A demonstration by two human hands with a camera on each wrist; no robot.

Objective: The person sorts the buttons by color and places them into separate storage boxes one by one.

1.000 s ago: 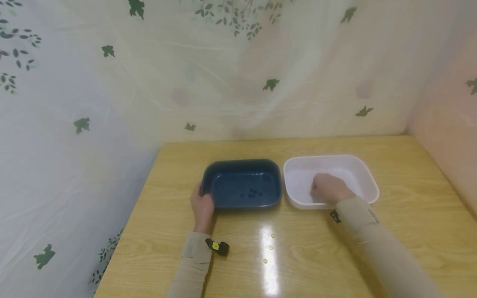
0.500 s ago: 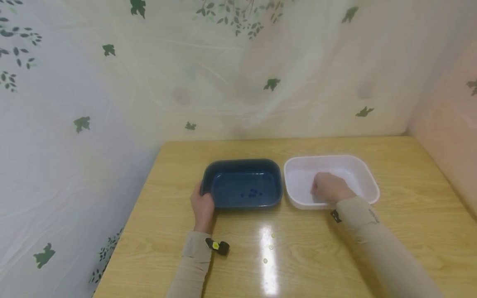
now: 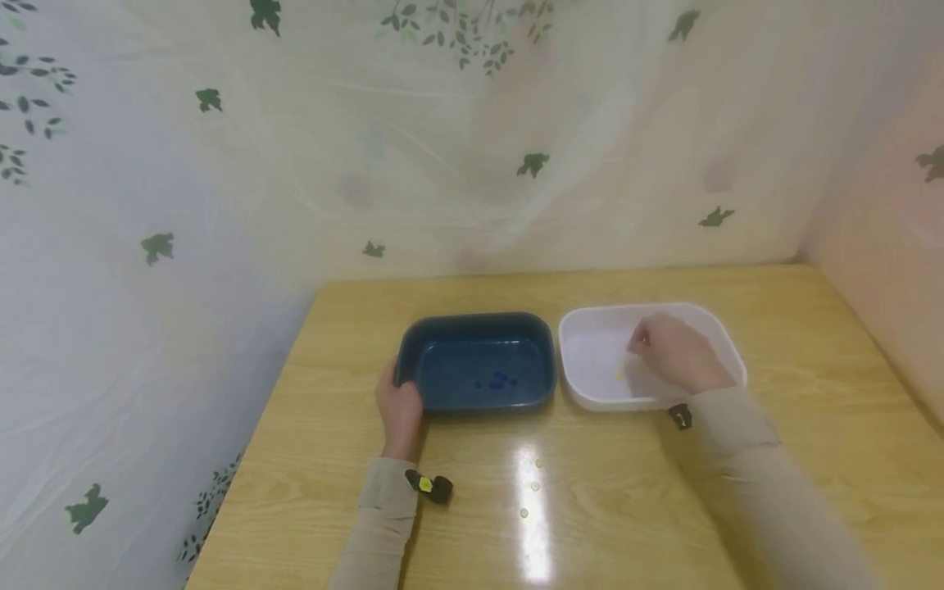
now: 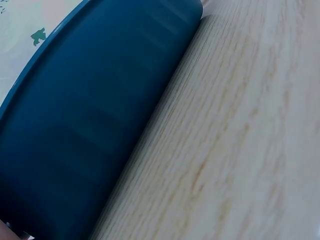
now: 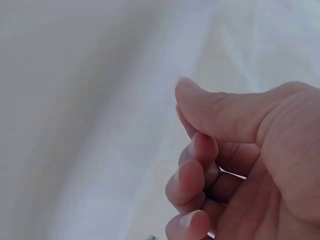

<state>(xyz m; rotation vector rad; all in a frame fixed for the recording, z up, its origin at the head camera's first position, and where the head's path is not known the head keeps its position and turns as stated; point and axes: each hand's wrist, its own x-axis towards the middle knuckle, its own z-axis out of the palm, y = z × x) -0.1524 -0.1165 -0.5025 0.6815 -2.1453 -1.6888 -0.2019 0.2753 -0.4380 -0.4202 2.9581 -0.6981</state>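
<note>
A dark blue rectangular basin (image 3: 479, 328) stands on the table, with several small blue discs (image 3: 498, 380) on its floor. My left hand (image 3: 400, 410) grips its left end, thumb at the near corner; the fingers behind are hidden. In the left wrist view the basin's outer wall (image 4: 100, 100) fills the left side. To the right is a white basin (image 3: 597, 401), in which small yellow pieces (image 3: 619, 374) show. Over it my right hand (image 3: 678, 352) hovers. The right wrist view shows its thumb against the index finger, other fingers curled, nothing visible in them.
Three small yellowish discs (image 3: 534, 486) lie in a loose line on the wooden table (image 3: 310, 492), nearer to me than the basins. Behind and at the sides hang pale leaf-patterned sheets (image 3: 442, 205).
My right hand has risen from the white basin's floor and shifted slightly right, uncovering the yellow pieces. The left hand keeps its grip on the blue basin.
</note>
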